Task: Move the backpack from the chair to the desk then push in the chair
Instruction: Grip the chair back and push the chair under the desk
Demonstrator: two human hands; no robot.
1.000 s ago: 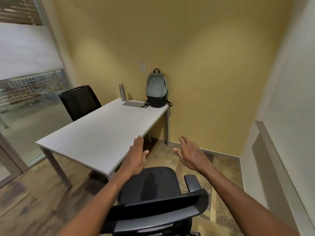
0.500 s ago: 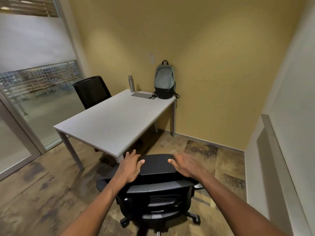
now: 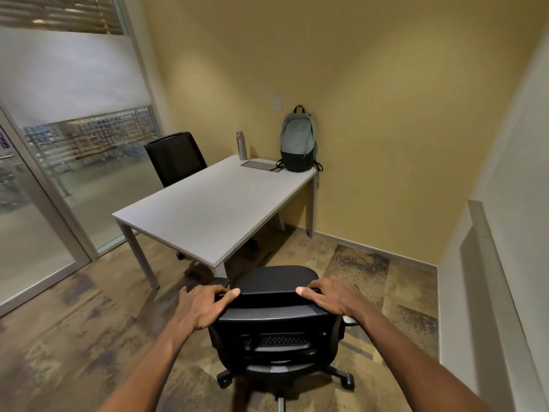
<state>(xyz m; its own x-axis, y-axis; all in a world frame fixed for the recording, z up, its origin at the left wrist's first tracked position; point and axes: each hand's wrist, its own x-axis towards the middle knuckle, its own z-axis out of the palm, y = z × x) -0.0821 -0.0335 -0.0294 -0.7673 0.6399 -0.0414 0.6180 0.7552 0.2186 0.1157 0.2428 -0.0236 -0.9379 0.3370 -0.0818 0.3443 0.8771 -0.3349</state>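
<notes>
— Black plastic is what both hands are closing on, isn't it?

— Yes. The left hand (image 3: pixel 205 304) is curling over the left end of the top edge of the chair (image 3: pixel 276 325), with the thumb lying along the front of the backrest and the fingers wrapping over the corner. The right hand (image 3: pixel 329 297) is doing the same at the right end, thumb pointing inward, fingers draped over the top.

— So each grip is clamped on the backrest, not spread apart?

— Each grip is folding around the edge. How hard they are pressing, I cannot tell.

— Where is the chair sitting?

— It is standing on the patterned floor (image 3: pixel 74 337), just beside the near corner of the white desk (image 3: pixel 208 203), with its seat facing the desk and not under it.

— And the backpack?

— The grey and black backpack (image 3: pixel 298 144) is standing upright on the far right corner of the desk, leaning against the yellow wall (image 3: pixel 371 114). Its straps are hanging over the desk edge.

— Anything next to it?

— A flat grey tablet (image 3: pixel 258 165) is lying just beside it, and a metal bottle (image 3: pixel 241 145) is standing near that. A second black chair (image 3: pixel 175 157) is sitting at the far side of the desk.
</notes>
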